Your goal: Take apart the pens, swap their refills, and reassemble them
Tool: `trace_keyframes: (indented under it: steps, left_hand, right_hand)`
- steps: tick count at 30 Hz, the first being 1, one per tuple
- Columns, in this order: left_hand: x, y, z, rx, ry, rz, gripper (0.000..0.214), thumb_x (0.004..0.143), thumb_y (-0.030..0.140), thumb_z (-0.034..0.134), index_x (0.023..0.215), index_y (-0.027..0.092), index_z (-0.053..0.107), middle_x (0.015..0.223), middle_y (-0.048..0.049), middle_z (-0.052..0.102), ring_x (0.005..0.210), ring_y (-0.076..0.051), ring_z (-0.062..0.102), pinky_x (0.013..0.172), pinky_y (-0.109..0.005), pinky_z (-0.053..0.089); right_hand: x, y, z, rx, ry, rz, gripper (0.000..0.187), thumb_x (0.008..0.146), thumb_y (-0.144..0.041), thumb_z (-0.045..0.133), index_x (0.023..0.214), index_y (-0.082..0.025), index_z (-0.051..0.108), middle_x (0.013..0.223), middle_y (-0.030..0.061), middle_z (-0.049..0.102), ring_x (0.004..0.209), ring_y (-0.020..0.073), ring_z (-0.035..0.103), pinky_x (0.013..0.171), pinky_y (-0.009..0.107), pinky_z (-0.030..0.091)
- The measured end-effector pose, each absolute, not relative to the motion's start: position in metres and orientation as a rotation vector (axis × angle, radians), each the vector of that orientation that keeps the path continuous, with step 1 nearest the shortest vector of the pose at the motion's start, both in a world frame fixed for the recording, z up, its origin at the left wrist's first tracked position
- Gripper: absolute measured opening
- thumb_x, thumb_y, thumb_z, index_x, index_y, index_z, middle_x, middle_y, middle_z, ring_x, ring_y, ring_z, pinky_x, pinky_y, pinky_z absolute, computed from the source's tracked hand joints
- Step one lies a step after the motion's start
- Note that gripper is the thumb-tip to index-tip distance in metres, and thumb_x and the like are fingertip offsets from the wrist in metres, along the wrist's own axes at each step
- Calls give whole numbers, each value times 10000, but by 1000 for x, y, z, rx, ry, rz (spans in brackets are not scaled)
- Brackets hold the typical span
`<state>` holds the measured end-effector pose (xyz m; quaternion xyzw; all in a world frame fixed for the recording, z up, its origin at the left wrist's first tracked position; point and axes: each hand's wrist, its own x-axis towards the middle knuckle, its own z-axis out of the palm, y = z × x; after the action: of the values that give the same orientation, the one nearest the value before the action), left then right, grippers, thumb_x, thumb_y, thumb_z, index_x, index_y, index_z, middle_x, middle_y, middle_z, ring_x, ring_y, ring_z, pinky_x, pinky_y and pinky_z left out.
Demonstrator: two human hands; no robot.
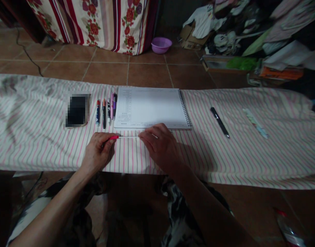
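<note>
A small screwdriver (114,137) with a red handle and a thin metal shaft lies level between my hands, just in front of the notebook. My left hand (97,151) is closed on its red handle. The fingers of my right hand (161,145) pinch the far end of the shaft, so its tip is hidden. Close beyond them is an open spiral notebook (154,106) with a mostly blank page and printed text along its left side. Several pens (104,113) stand in a row, side by side, left of the notebook.
A dark phone-like object (77,110), pixelated, lies at the left on the striped cloth (49,147). To the right are a black pen (219,122) and a pale pen-like item (255,123). A purple basin (161,45) and a clear bottle (291,230) are on the tiled floor.
</note>
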<state>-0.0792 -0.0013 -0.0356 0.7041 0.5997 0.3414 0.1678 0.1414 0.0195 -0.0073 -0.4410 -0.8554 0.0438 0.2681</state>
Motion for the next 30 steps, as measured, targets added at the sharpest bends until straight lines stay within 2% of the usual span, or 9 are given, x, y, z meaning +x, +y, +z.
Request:
trace_keyframes:
  steps: [30]
  left_hand:
    - [-78,-1,-35,2264,1640,907,216,846,240,474,942,180,657,882,-74,679,857,-211,559,799,-387,458]
  right_hand:
    - [140,18,-9,-1184,-2354,99,130,859,-163,512,880,-189,638,878,43,638,874,187,462,729,313,396]
